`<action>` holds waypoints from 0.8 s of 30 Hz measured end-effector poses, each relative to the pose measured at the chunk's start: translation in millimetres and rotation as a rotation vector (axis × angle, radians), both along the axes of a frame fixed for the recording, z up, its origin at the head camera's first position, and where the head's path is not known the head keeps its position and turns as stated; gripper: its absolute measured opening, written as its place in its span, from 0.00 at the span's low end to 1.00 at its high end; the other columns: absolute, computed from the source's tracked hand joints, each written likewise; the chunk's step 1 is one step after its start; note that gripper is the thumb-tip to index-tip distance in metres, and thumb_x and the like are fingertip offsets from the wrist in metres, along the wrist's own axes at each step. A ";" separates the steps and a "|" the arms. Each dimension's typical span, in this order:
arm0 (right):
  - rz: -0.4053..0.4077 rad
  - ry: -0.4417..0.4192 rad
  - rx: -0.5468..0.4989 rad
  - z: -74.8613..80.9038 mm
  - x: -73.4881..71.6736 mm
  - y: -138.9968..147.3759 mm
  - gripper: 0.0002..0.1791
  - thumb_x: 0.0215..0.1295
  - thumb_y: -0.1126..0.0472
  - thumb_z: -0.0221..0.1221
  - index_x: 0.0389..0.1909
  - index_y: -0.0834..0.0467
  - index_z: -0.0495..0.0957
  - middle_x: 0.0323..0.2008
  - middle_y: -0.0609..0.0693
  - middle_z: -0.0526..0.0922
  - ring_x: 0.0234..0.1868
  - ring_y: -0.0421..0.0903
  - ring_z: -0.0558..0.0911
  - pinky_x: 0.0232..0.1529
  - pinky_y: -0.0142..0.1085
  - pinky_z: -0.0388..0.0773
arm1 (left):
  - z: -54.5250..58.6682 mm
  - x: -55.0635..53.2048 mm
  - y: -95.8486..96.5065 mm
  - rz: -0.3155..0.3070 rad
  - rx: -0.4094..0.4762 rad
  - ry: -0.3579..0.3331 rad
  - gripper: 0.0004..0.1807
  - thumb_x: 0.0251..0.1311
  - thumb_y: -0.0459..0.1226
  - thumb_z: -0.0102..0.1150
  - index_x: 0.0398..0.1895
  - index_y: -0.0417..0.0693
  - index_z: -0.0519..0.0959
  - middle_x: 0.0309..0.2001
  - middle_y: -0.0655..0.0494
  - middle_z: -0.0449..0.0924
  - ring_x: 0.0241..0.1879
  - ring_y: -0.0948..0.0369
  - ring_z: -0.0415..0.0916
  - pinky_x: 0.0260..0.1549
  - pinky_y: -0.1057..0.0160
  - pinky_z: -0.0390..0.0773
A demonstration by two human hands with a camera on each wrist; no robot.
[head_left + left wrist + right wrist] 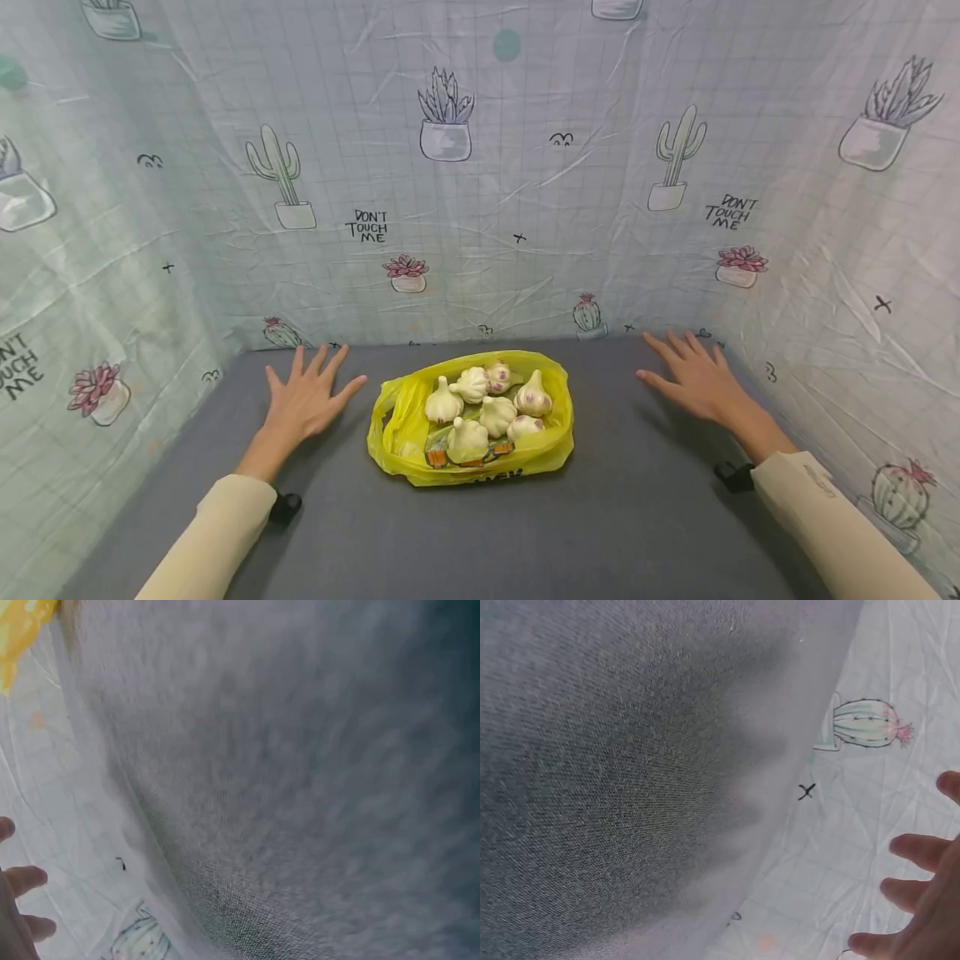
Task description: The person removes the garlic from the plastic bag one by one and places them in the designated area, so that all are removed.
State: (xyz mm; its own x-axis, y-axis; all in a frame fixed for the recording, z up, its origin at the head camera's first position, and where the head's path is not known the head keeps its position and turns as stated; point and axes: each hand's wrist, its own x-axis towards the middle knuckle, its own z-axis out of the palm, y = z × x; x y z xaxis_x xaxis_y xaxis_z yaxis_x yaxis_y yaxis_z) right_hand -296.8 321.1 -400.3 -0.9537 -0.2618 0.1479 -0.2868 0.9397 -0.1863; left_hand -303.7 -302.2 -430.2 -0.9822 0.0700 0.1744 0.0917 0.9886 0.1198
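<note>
A yellow plastic bag (405, 417) lies opened out at the middle of the grey table, with several garlic bulbs (497, 416) grouped inside it. To its left my left hand (303, 404) is spread, fingers straight and apart, holding nothing. On the other side, my right hand (697, 379) is likewise spread with nothing in it, farther from the bag than the left. Fingers (26, 879) show at the lower left of the left wrist view, and a corner of the bag at its top. In the right wrist view, fingers (919, 851) reach in from the right edge.
A grey cloth (480, 542) covers the table. Plastic curtain (510, 183) printed with cacti and potted plants hangs behind and along both sides. Dark bands (285, 507) sit at both wrists, below beige sleeves (225, 517).
</note>
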 end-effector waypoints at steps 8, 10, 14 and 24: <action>0.022 0.009 -0.011 3.4 21.5 -2.8 0.46 0.73 0.30 0.49 0.84 0.46 0.50 0.81 0.69 0.50 0.80 0.76 0.48 0.67 0.81 0.42 | 7.4 20.5 6.1 -0.002 0.020 0.018 0.48 0.69 0.72 0.37 0.85 0.59 0.50 0.82 0.34 0.49 0.79 0.26 0.34 0.61 0.14 0.25; 0.034 0.017 -0.018 4.7 27.0 -4.2 0.46 0.73 0.30 0.50 0.84 0.47 0.51 0.81 0.69 0.51 0.80 0.75 0.48 0.67 0.80 0.42 | 9.0 26.5 7.6 0.001 0.021 0.026 0.48 0.69 0.72 0.38 0.85 0.59 0.51 0.81 0.34 0.50 0.79 0.26 0.34 0.62 0.14 0.26; 0.059 0.036 -0.024 9.8 37.9 -9.6 0.47 0.72 0.31 0.53 0.83 0.49 0.53 0.80 0.69 0.54 0.80 0.74 0.51 0.68 0.78 0.45 | 12.1 36.1 13.1 0.005 0.022 0.040 0.48 0.68 0.73 0.37 0.85 0.59 0.51 0.81 0.34 0.51 0.79 0.25 0.38 0.62 0.14 0.30; 0.134 0.047 -0.002 21.7 62.2 -35.0 0.47 0.73 0.33 0.54 0.82 0.57 0.56 0.79 0.66 0.59 0.76 0.70 0.63 0.68 0.71 0.61 | 16.4 62.2 31.4 -0.006 0.110 0.034 0.47 0.69 0.72 0.36 0.85 0.60 0.52 0.80 0.35 0.54 0.78 0.26 0.44 0.62 0.14 0.39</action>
State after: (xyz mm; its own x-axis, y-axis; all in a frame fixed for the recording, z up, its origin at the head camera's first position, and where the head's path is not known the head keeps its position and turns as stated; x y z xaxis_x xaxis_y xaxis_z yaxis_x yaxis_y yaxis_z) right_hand -234.6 286.1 -378.5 -0.9023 -0.3859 0.1923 -0.4182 0.8920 -0.1719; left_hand -241.5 -270.7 -413.8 -0.9753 0.0545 0.2141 0.1033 0.9691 0.2241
